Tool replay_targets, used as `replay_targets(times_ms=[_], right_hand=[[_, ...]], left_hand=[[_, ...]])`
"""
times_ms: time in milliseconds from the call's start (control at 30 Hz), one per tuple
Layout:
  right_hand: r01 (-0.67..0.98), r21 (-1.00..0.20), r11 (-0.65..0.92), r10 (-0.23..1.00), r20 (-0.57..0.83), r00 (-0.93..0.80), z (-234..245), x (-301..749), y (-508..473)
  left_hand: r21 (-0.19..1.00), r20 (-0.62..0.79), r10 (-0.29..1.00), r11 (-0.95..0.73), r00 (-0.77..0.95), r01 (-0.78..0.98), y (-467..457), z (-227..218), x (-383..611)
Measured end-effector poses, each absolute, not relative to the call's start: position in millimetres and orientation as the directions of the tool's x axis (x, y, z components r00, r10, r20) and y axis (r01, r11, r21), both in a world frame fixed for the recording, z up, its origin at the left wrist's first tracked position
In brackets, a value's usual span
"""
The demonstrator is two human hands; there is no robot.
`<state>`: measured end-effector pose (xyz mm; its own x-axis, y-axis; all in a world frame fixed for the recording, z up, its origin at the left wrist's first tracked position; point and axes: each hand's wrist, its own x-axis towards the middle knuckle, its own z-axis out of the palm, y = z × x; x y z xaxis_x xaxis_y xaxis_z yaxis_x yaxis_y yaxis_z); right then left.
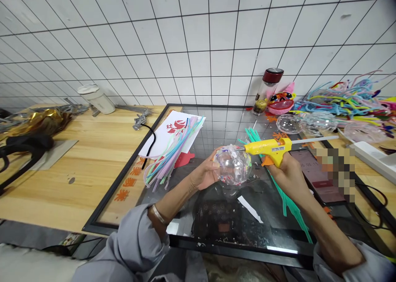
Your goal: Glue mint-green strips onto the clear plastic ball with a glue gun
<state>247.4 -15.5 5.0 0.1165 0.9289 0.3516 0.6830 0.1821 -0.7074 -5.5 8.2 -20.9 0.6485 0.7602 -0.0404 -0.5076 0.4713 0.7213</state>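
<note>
A clear, round plastic ball flecked with coloured bits is held above the glossy, black-framed glass panel, its smooth wall catching the light. The left hand has its fingers curved around the ball's left side, pressing on it. The right hand has its fingers wrapped around the handle of a yellow plastic glue gun (a slim, whitish glue stick pokes out behind), its nozzle at the ball's upper edge.

Flat green strips lie partly under the gun and right forearm; soft pastel strips cover part of a white paper sheet. A ragged white paper scrap lies nearer the body.

Some left fingertips are hidden; whether the nozzle touches the ball, I cannot tell. Pixelation masks a patch beside the dark-edged phone.
</note>
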Motion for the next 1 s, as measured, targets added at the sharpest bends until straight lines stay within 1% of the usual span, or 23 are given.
replay_targets(times_ms=[233,400,500,667,767,867,1000], right_hand=[[0.715,-0.688,0.121,0.921,0.346,0.177,9.8,242.6,-6.5],[0.704,-0.7,0.12,0.955,0.274,0.11,9.8,242.4,3.3],[0.69,-0.715,0.114,0.961,0.255,0.105,4.5,245.9,5.5],[0.687,-0.719,0.107,0.954,0.268,0.132,-6.8,253.3,3.0],[0.692,-0.709,0.132,0.941,0.308,0.136,-9.1,252.6,-0.3],[0.713,-0.682,0.162,0.922,0.363,0.137,-6.7,248.7,-2.8],[0.718,-0.678,0.159,0.921,0.365,0.14,-3.4,244.9,-3.7]], left_hand=[[0.681,-0.036,0.773,0.483,0.633,-0.55,16.3,-25.9,-7.2],[0.66,-0.028,0.756,0.505,0.654,-0.556,24.8,-31.3,-5.5],[0.65,-0.014,0.733,0.524,0.68,-0.551,28.4,-35.4,-2.6],[0.647,0.017,0.709,0.53,0.705,-0.549,28.1,-37.8,3.2],[0.633,0.032,0.698,0.54,0.715,-0.555,27.7,-39.6,4.4],[0.626,0.011,0.694,0.557,0.72,-0.546,28.5,-43.4,3.4],[0.618,-0.003,0.686,0.573,0.728,-0.538,28.5,-46.0,2.4]])
